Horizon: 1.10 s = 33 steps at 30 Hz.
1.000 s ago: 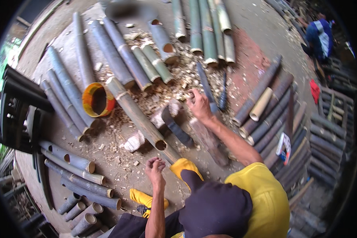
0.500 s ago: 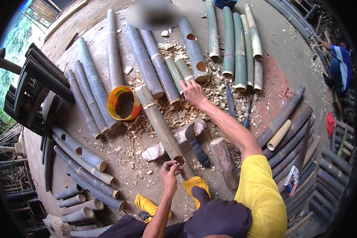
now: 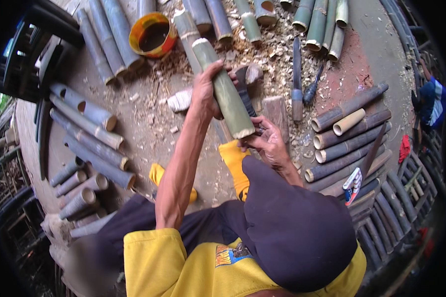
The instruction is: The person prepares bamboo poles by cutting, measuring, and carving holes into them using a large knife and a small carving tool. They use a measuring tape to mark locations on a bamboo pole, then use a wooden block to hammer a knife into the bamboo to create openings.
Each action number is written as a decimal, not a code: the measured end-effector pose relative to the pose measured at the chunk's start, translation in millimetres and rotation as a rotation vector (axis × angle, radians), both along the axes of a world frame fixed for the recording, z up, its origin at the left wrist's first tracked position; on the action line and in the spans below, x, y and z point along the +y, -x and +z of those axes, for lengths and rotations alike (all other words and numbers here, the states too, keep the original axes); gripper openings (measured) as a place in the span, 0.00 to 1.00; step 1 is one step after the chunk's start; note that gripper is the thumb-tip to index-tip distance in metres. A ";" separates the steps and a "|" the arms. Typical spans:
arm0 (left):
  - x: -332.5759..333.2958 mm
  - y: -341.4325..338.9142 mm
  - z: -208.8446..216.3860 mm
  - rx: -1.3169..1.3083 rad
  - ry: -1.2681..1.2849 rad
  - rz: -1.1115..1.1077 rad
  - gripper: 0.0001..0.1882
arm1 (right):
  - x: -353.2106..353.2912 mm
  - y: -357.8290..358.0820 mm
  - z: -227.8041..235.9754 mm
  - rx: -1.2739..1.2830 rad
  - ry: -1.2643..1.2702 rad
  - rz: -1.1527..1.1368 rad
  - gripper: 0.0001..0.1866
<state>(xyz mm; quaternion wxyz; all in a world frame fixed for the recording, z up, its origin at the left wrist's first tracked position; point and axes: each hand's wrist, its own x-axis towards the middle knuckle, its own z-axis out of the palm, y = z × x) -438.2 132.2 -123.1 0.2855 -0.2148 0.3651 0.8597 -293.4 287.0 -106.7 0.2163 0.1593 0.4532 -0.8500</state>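
Observation:
A short green bamboo piece [image 3: 225, 94] lies slanted across my lap's front, its pale cut rim toward me. My left hand [image 3: 206, 90] is wrapped round its upper half. At the near end, my right hand [image 3: 270, 146] has its fingers closed against the underside and edge; part of the grip is hidden. Beneath it, a longer bamboo pole [image 3: 184, 30] rests on a pale block [image 3: 181, 100], mostly covered by the green piece. A knife with a dark wrapped handle [image 3: 244, 94] lies just right of the pole, partly hidden.
An orange bucket [image 3: 171, 42] of dark liquid stands far left. Bamboo lengths [image 3: 91, 111] lie on both sides. A flat blade tool [image 3: 297, 74], a dark-handled tool [image 3: 310, 92] and a wooden block [image 3: 276, 111] are right, among wood chips. Another person [image 3: 433, 101] is at the far right.
My right hand has come back from the far bamboo pieces. A short green piece is now in my hands, and my left hand has left the pole's hole. The view has shifted toward me.

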 end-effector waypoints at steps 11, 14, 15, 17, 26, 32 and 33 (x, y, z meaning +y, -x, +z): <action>-23.6 -15.7 -3.3 0.124 0.014 0.163 0.20 | -8.4 11.3 -14.3 -0.077 0.355 0.154 0.26; -28.1 -15.8 -10.4 0.066 0.135 0.203 0.20 | -16.7 9.2 -23.2 -0.032 0.090 0.128 0.24; -26.0 -17.2 -12.7 0.111 0.219 0.241 0.21 | -20.4 8.7 -25.2 0.006 -0.085 0.092 0.24; -17.8 -22.1 -5.8 0.202 0.386 0.319 0.21 | -19.6 8.8 -27.3 0.145 -0.358 0.117 0.25; -24.6 -37.1 31.1 0.416 0.440 0.529 0.18 | -21.0 23.8 -48.7 0.545 -0.798 0.168 0.30; 11.2 -111.9 47.2 1.319 0.825 0.364 0.18 | -26.1 37.7 -52.0 1.027 -1.136 0.176 0.31; 14.6 -115.1 42.6 1.401 0.767 0.296 0.14 | -33.1 37.0 -51.4 0.914 -1.144 0.135 0.28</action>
